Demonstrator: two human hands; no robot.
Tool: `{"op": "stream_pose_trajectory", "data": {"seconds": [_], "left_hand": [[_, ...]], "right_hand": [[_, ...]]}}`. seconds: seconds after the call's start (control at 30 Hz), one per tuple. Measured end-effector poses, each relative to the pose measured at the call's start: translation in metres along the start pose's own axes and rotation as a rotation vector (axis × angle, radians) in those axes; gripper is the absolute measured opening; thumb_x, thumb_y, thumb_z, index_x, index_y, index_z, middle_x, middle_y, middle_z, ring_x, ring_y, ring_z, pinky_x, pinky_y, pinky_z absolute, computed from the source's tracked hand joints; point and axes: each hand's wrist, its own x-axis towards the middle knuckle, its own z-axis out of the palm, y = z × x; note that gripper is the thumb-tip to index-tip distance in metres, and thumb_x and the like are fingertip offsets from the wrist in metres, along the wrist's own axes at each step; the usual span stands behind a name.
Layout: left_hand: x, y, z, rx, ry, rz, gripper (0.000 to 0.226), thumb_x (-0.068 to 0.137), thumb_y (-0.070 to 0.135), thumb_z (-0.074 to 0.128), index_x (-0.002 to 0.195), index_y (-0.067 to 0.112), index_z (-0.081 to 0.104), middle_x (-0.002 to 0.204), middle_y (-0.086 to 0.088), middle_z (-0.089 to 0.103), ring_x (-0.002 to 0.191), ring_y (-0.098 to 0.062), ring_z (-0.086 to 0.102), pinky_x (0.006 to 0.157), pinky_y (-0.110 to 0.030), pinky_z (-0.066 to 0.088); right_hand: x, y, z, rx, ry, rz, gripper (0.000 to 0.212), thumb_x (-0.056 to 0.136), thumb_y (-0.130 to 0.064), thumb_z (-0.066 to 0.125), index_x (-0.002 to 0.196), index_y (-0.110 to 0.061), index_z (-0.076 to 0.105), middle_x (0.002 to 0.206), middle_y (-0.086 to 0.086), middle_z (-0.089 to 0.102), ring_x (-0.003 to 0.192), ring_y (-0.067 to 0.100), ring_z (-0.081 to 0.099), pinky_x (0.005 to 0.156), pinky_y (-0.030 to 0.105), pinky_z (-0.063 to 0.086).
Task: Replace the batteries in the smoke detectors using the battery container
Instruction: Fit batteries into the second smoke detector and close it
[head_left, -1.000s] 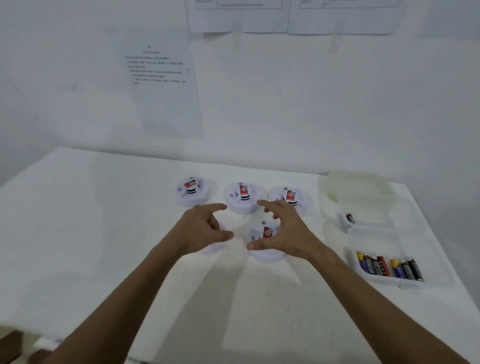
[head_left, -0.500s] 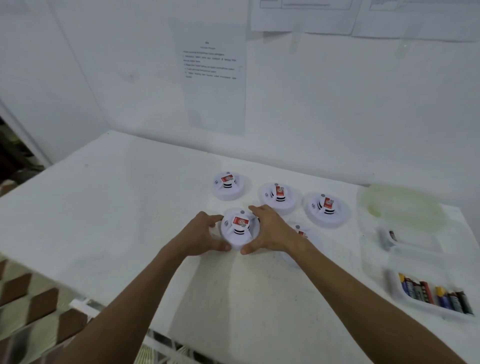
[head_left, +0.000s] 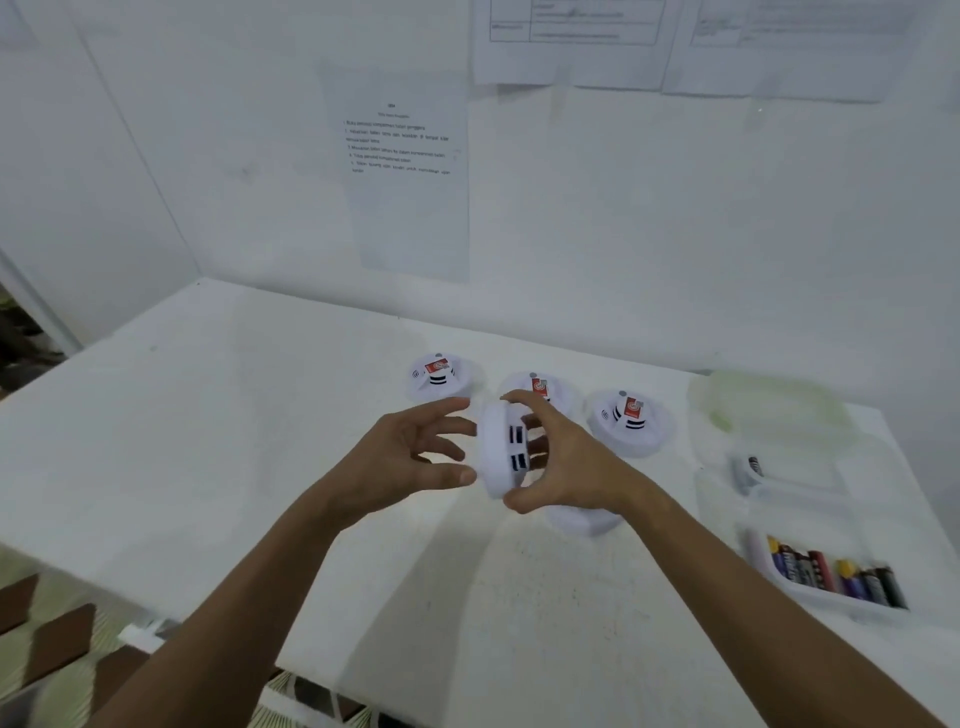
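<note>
Lifted off the table (head_left: 208, 415) since half a second ago, when it sat flat between both hands, one smoke detector (head_left: 501, 447) is now being tipped up on edge in mid-air, its vented side turning toward the camera. The right hand (head_left: 566, 457) is holding it, thumb curled under the lower rim and fingers wrapping over the top and behind. The left hand (head_left: 410, 457) is spreading its fingers wide just beside the unit's flat base; its thumb tip and a fingertip are near or touching the rim, though motion blur makes contact hard to confirm.

Three more detectors are resting on the table behind the hands: a far-left detector (head_left: 439, 375), a middle detector (head_left: 540, 387) partly hidden by the right fingers, and a right detector (head_left: 631, 421). A fifth detector (head_left: 584, 519) is peeking out beneath the right wrist. Well apart to the right, the battery container (head_left: 769, 566) is sitting open with a row of batteries (head_left: 836, 574) in it, a second tray (head_left: 779, 475) holding a lone cell behind it, and a translucent lid (head_left: 769, 410) lying farther back.

By the look of it, the person is beginning the first step: turning the unit over to reach its battery compartment. The next move likely calls for the left hand to steady the base while the cover is twisted or pried off, with a firm grip against slipping.
</note>
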Motion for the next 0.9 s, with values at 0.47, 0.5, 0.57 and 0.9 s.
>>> {"op": "stream_pose_trajectory", "data": {"seconds": [0.47,0.5,0.57,0.9], "left_hand": [[0.019,0.042,0.053,0.254,-0.119,0.147,0.079,0.062,0.034,0.090,0.132,0.027,0.056,0.113,0.019,0.065,0.092,-0.005,0.067,0.077,-0.024,0.058],[0.020,0.044,0.057,0.263,-0.119,0.150,0.078,0.061,0.034,0.090,0.131,0.026,0.056,0.113,0.020,0.065,0.092,-0.003,0.066,0.076,-0.022,0.057],[0.022,0.048,0.065,0.295,-0.130,0.166,0.080,0.061,0.035,0.089,0.132,0.027,0.055,0.113,0.021,0.063,0.093,-0.001,0.065,0.075,-0.020,0.057],[0.029,0.075,0.101,0.293,-0.119,0.191,0.073,0.067,0.037,0.085,0.133,0.031,0.054,0.115,0.016,0.065,0.098,-0.006,0.065,0.078,-0.021,0.057]], "right_hand": [[-0.060,0.016,-0.040,0.268,0.067,0.003,0.095,0.058,-0.003,0.089,0.133,-0.033,0.039,0.130,-0.008,0.053,0.121,0.008,0.052,0.092,0.027,0.054],[-0.064,0.017,-0.043,0.258,0.078,-0.006,0.095,0.059,0.000,0.090,0.131,-0.036,0.039,0.129,-0.010,0.053,0.121,0.005,0.052,0.091,0.025,0.053],[-0.072,0.018,-0.048,0.234,0.101,-0.017,0.095,0.059,0.002,0.090,0.129,-0.038,0.040,0.128,-0.013,0.053,0.119,0.001,0.052,0.090,0.020,0.052],[-0.098,0.029,-0.084,0.221,0.225,-0.088,0.093,0.050,0.001,0.094,0.125,-0.033,0.050,0.126,-0.008,0.056,0.114,0.002,0.056,0.086,0.020,0.053]]}}
